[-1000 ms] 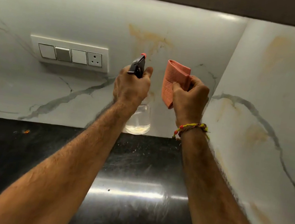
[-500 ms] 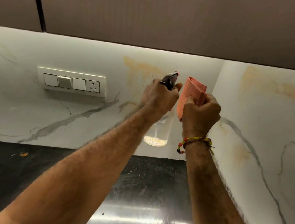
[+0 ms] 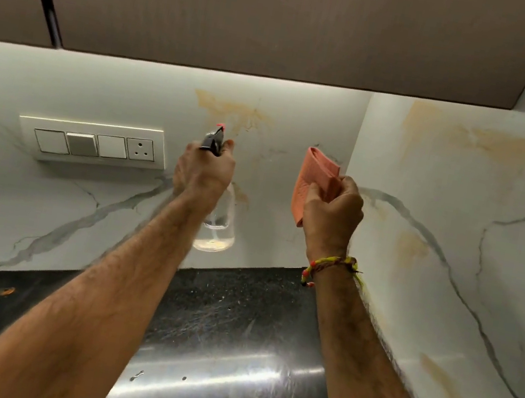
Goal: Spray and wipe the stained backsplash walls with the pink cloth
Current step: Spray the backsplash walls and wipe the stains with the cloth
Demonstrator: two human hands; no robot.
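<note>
Backsplash walls [image 3: 302,118] of white veined marble meet in a corner above a black countertop [image 3: 234,315], both yellow-stained. Left hand [image 3: 203,171] grips a clear spray bottle [image 3: 216,226], nearly empty; right hand [image 3: 332,210] pinches the folded pink cloth [image 3: 313,179], raised just off the wall.

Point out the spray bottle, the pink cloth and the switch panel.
spray bottle [image 3: 215,232]: head view, clear lower body below the left hand.
pink cloth [image 3: 310,175]: head view, folded face above the right hand's fingers.
switch panel [image 3: 93,144]: head view, grey switch.
</note>
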